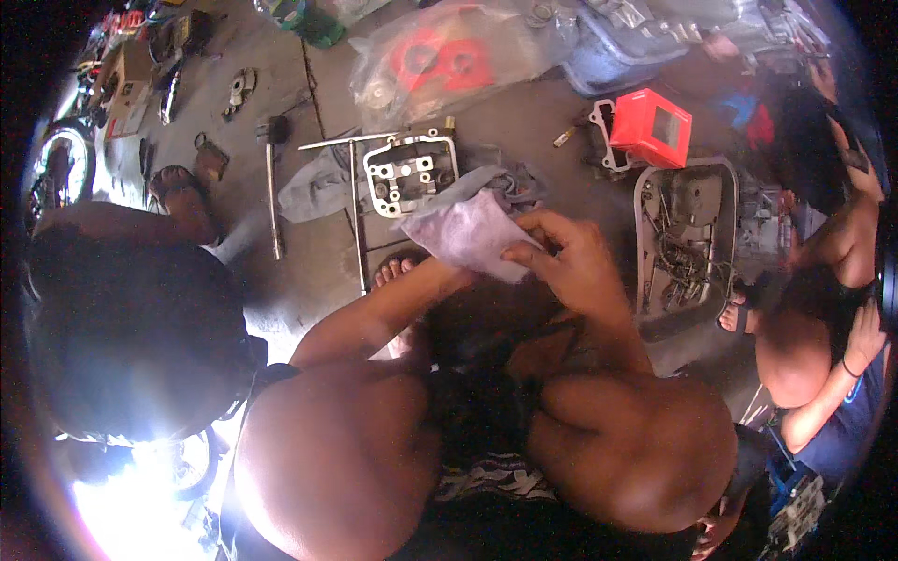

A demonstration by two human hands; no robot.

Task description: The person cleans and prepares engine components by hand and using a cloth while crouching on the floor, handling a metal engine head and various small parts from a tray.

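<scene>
A pale lilac cloth [472, 234] is spread between my hands above the floor. My right hand [580, 266] is closed on its right edge, thumb and fingers pinching the fabric. My left hand [456, 274] reaches under the cloth, which hides its fingers. Just beyond lies a metal engine cylinder head [412, 173], its top facing up, on a crumpled grey rag [323, 185]. A long T-handle wrench [357, 215] rests along its left side.
A long-handled tool [273, 187] lies farther left. At right stand a red box [650, 128] beside a gasket [605, 140], and a tray [643, 271] of small metal parts. Clear plastic bags [374, 47] lie at the back. Other people crouch at left and right.
</scene>
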